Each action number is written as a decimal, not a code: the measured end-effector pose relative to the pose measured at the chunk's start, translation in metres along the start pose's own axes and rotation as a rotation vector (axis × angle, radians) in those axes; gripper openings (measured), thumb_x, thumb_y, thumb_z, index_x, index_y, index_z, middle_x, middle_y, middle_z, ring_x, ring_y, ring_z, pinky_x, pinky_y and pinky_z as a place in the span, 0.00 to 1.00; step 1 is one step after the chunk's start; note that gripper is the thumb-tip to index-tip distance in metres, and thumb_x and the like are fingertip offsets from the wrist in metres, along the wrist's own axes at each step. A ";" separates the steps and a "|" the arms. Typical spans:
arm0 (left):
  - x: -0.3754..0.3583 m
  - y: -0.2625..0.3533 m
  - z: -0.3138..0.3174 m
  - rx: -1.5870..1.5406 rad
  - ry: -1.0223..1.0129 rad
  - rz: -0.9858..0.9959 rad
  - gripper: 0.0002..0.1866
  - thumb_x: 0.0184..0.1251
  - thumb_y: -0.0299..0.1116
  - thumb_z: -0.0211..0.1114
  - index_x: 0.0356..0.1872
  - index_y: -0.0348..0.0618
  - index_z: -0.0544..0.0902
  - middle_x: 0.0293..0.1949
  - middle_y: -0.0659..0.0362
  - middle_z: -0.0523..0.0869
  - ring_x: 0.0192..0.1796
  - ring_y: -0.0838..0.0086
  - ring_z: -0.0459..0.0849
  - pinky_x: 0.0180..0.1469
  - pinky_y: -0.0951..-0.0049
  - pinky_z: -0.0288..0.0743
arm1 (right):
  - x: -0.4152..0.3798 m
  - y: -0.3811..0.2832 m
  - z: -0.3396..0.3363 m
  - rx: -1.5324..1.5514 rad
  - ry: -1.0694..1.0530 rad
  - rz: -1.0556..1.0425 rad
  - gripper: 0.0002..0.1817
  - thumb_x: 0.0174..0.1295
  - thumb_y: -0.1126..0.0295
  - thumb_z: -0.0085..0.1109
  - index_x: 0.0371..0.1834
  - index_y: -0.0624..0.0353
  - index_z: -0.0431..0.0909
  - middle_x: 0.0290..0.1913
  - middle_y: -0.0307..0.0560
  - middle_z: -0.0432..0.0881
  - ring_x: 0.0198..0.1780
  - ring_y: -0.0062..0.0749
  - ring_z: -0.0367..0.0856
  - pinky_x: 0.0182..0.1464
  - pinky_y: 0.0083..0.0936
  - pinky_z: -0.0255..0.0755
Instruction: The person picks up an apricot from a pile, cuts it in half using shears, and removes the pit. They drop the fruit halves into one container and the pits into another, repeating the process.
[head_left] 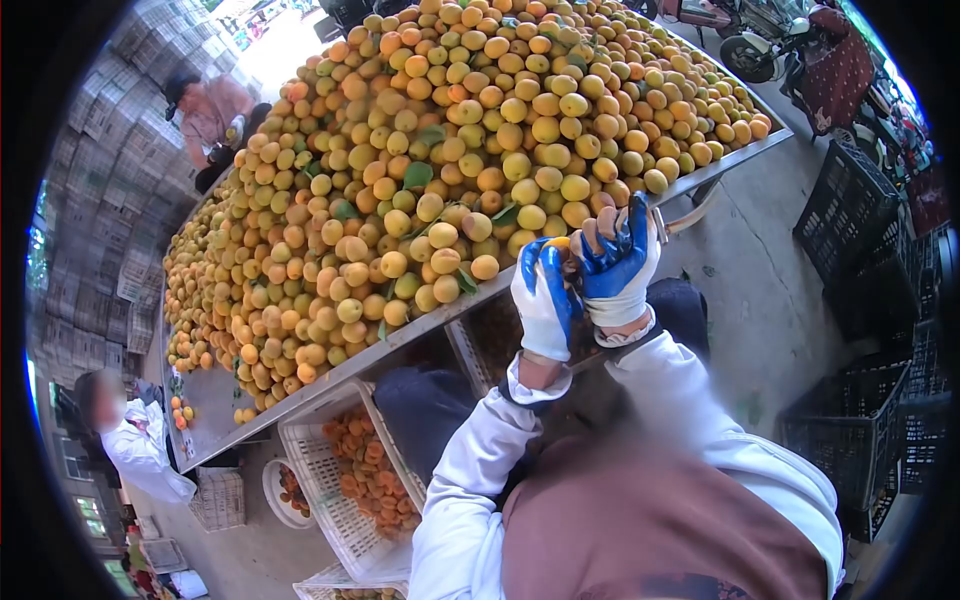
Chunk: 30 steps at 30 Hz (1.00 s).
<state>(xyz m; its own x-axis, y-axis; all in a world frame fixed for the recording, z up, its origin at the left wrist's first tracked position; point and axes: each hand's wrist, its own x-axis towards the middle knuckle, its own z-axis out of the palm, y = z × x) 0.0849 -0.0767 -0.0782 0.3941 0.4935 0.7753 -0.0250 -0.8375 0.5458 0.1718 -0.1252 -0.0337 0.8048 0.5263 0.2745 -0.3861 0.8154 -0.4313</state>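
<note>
My left hand [546, 295], in a white glove with blue-coated fingers, is closed around an apricot [559, 243], of which only an orange edge shows. Pressed close against it is my right hand [622, 262], gloved the same way, with some fingertips bare and its fingers curled. What the right hand grips is hidden between the two hands. Both are at the near edge of a metal-rimmed table [400, 338], which bears a large heap of yellow-orange apricots [450, 160] with some green leaves among them.
Below the table edge, a white plastic crate [318, 490] contains opened orange apricots [370, 470]. A white basin [272, 492] sits beside it. Black crates [850, 430] and parked motorbikes [760, 50] are at right. Two other people [140, 450] work along the left side, near stacked crates [95, 200].
</note>
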 end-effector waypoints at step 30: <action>0.003 0.006 0.005 -0.117 0.002 0.043 0.24 0.55 0.23 0.66 0.56 0.35 0.75 0.50 0.43 0.81 0.48 0.46 0.83 0.48 0.56 0.79 | 0.011 -0.014 0.005 0.121 0.039 -0.063 0.19 0.79 0.53 0.39 0.28 0.48 0.61 0.21 0.35 0.58 0.19 0.24 0.59 0.26 0.25 0.61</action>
<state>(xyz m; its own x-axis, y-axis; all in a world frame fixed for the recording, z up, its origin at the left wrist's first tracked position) 0.0905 -0.0815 -0.0744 0.3886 0.4580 0.7995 -0.1491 -0.8250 0.5452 0.1834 -0.1295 -0.0205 0.8451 0.4653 0.2631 -0.3838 0.8708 -0.3072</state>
